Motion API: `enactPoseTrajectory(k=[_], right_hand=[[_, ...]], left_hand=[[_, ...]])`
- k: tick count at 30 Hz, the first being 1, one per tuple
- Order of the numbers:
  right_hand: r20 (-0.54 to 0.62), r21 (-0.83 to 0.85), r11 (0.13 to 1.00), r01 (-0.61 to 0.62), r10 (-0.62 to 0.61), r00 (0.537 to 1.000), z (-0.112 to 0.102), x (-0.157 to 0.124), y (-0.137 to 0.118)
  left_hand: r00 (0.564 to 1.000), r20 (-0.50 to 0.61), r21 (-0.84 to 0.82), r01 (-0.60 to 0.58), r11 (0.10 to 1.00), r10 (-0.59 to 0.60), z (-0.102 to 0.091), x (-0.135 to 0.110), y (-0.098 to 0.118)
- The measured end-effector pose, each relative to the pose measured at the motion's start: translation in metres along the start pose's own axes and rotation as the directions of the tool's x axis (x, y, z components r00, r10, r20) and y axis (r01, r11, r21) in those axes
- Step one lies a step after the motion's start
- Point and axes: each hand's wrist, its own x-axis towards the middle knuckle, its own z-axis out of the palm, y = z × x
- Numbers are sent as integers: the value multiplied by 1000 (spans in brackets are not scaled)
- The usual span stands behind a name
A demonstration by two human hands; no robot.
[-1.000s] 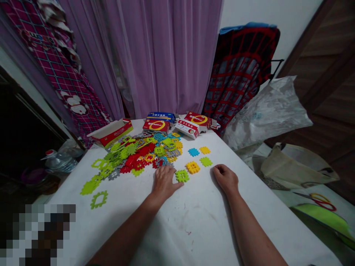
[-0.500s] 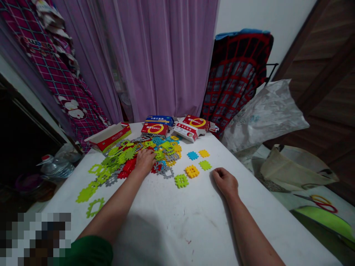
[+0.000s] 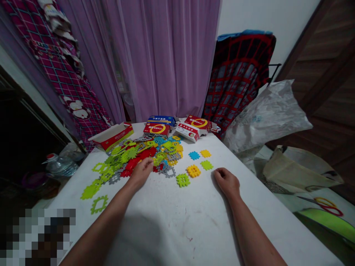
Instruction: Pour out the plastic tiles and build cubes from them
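Note:
A pile of coloured plastic interlocking tiles (image 3: 138, 154) lies on the white table (image 3: 177, 221), mostly green, red, yellow and grey. My left hand (image 3: 141, 170) rests at the pile's near edge beside red pieces, its fingers pressed together; what they hold, if anything, is hidden. My right hand (image 3: 227, 181) lies on the table as a loose fist with nothing in it. Between the hands sit separate tiles: a green tile (image 3: 182, 180), a yellow tile (image 3: 193, 170), a second green one (image 3: 206, 165), a blue tile (image 3: 194, 155) and a small yellow one (image 3: 205, 153).
Red and blue cardboard boxes (image 3: 159, 129) stand at the table's far edge, with an open red box (image 3: 112, 135) at the far left. A crumpled plastic bag (image 3: 266, 114) sits off the right side. A water bottle (image 3: 59, 165) lies left of the table. Purple curtains hang behind.
My left hand left the green tile, reached into the pile, and has now drawn back to the pile's near edge. My right hand has stayed put.

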Motion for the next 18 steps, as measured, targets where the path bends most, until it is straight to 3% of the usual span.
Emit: enactPoseTrajectory(k=[2,4,6,8,11,15,18], right_hand=[[2,-1,1000,-1,1,1000,0,0,1],[-5,-3,1000,-7,7,1000,1,0,2],[-12,-10,1000,-17,17,1000,1,0,2],[-3,-16,1000,-24,24,1000,0,0,1],[14,-23,999,-33,33,999,-2,-1,-1],[11,-27,999,-44,44,999,-2,-2,-3],[-7,-18,999,-34,34,999,-2,-2,-2]], left_hand=[[967,204,-192,193,962,-154,1,-17,-4],[883,391,-232,368,900,-260,3,-30,-7],[841,427,-171,435,884,-331,7,-38,-9],[887,313,-50,372,927,-339,9,-42,-9],[963,139,185,204,962,-231,10,-50,-4],[989,109,424,41,905,-96,15,-71,9],[988,134,563,-7,827,-83,23,-83,15]])
